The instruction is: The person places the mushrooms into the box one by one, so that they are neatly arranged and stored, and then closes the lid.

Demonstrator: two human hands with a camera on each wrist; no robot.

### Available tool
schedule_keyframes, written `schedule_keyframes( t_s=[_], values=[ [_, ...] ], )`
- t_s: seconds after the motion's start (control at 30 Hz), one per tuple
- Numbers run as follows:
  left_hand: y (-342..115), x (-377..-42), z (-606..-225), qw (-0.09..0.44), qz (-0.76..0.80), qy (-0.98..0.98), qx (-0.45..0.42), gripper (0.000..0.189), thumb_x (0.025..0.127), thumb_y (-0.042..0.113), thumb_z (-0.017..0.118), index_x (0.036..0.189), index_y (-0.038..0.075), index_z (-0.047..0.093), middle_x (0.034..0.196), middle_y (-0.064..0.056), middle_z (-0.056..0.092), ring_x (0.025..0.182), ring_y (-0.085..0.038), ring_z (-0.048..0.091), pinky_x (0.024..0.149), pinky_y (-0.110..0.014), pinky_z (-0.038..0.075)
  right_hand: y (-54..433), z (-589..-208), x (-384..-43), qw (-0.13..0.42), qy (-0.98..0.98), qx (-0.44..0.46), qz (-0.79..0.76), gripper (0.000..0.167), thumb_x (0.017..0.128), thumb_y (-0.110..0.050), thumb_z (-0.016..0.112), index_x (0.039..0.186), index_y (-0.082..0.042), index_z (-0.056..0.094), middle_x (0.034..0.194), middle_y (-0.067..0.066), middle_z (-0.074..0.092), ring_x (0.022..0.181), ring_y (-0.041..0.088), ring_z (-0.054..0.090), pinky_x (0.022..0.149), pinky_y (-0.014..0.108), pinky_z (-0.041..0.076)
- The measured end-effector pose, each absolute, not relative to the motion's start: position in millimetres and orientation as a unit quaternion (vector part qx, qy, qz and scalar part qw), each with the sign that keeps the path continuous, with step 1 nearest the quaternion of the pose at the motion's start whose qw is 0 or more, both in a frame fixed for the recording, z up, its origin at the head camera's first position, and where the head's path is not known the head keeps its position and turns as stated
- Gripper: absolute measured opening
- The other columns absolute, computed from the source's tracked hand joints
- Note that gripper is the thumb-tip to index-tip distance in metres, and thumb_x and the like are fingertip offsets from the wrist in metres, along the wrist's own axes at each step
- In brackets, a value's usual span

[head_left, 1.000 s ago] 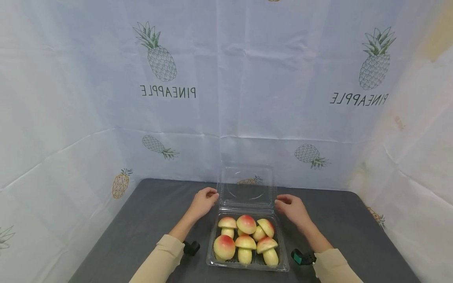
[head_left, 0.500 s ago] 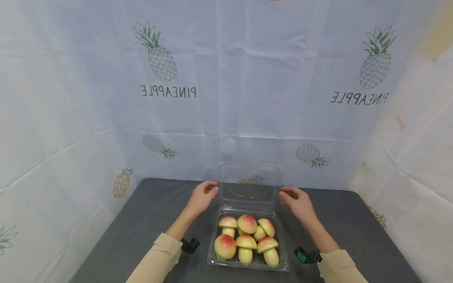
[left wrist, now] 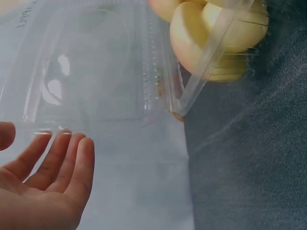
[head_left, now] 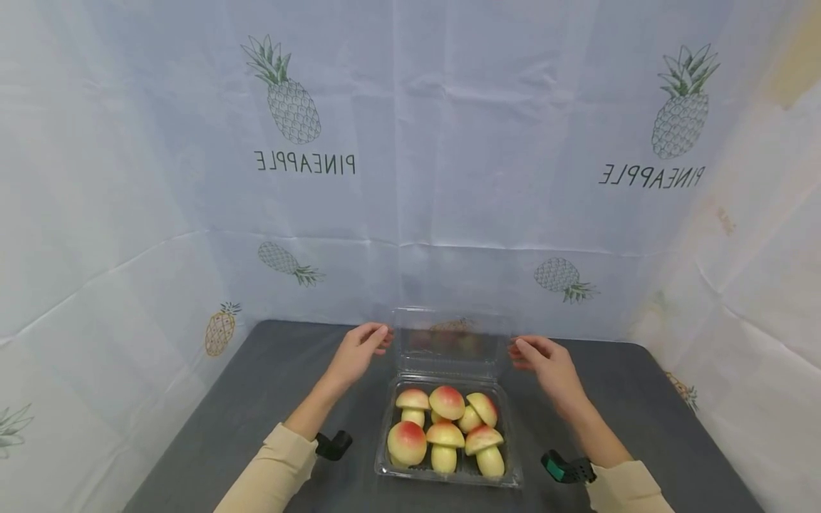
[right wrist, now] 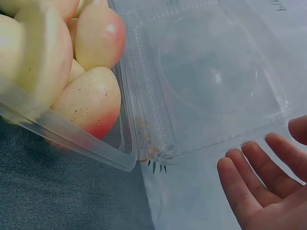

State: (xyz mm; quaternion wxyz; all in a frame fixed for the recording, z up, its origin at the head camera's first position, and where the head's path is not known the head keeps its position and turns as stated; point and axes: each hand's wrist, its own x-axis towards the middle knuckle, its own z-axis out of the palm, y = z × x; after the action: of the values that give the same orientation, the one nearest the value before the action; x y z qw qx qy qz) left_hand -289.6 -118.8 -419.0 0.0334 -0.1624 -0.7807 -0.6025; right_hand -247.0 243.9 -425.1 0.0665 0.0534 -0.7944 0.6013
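Observation:
A clear plastic clamshell box (head_left: 385,463) stands on the table, its hinged lid (head_left: 452,356) raised at the far side. Inside lie several mushroom-shaped pieces (head_left: 445,436) with pale yellow stems and red-tinged caps. My left hand (head_left: 351,356) is at the lid's left edge; in the left wrist view its fingers (left wrist: 82,160) are spread and nearly straight, tips at the edge, thumb apart. At the opposite edge is my right hand (head_left: 553,367). The right wrist view shows its fingers (right wrist: 235,179) extended, tips close to the rim. Whether they touch cannot be told.
A dark grey cloth covers the table (head_left: 256,399). White curtains (head_left: 449,178) printed with pineapples rise behind it and on both sides. Black bands (head_left: 333,445) sit at both wrists.
The lid has tipped toward me, its upper edge coming lower and looking wider. Both hands have moved a little outward with its edges. The box base and pieces stay put.

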Motion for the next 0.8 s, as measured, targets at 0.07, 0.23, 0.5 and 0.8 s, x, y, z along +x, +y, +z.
schedule_keyframes(
  t_s=[0.07, 0.23, 0.5, 0.8],
  values=[
    [-120.5, -287.0, -416.2, 0.029, -0.609, -0.776, -0.163, 0.039, 0.11, 0.026, 0.049, 0.126, -0.007, 0.064, 0.121, -0.022, 0.067, 0.113, -0.038, 0.064, 0.096, -0.049, 0.054, 244.2, -423.2, -244.6, 0.069, -0.791, 0.061, 0.605, 0.048, 0.108, -0.033, 0.053, 0.132, 0.008, 0.058, 0.123, 0.025, 0.064, 0.11, 0.031, 0.067, 0.094, 0.042, 0.057],
    [-123.2, -280.4, -413.1, 0.025, -0.623, -0.767, -0.153, 0.04, 0.11, 0.028, 0.048, 0.118, -0.006, 0.067, 0.118, -0.021, 0.068, 0.112, -0.035, 0.065, 0.097, -0.049, 0.054, 245.4, -421.0, -237.9, 0.065, -0.784, 0.065, 0.614, 0.047, 0.108, -0.033, 0.054, 0.126, 0.01, 0.061, 0.117, 0.022, 0.066, 0.105, 0.022, 0.069, 0.09, 0.035, 0.058],
    [-128.5, -272.6, -419.2, 0.015, -0.595, -0.789, -0.152, 0.045, 0.109, 0.034, 0.049, 0.112, -0.006, 0.071, 0.113, -0.019, 0.071, 0.108, -0.032, 0.067, 0.096, -0.048, 0.054, 247.1, -420.8, -228.6, 0.042, -0.776, 0.046, 0.628, 0.048, 0.107, -0.036, 0.055, 0.119, 0.01, 0.065, 0.115, 0.019, 0.069, 0.102, 0.018, 0.07, 0.091, 0.038, 0.058],
    [-135.8, -261.5, -428.2, -0.016, -0.587, -0.793, -0.162, 0.037, 0.107, 0.031, 0.056, 0.106, -0.002, 0.071, 0.112, -0.019, 0.07, 0.105, -0.028, 0.068, 0.097, -0.046, 0.054, 250.0, -423.2, -215.1, -0.004, -0.78, 0.038, 0.625, 0.044, 0.105, -0.034, 0.059, 0.119, 0.008, 0.065, 0.119, 0.019, 0.068, 0.104, 0.013, 0.069, 0.098, 0.04, 0.055]
  ],
)
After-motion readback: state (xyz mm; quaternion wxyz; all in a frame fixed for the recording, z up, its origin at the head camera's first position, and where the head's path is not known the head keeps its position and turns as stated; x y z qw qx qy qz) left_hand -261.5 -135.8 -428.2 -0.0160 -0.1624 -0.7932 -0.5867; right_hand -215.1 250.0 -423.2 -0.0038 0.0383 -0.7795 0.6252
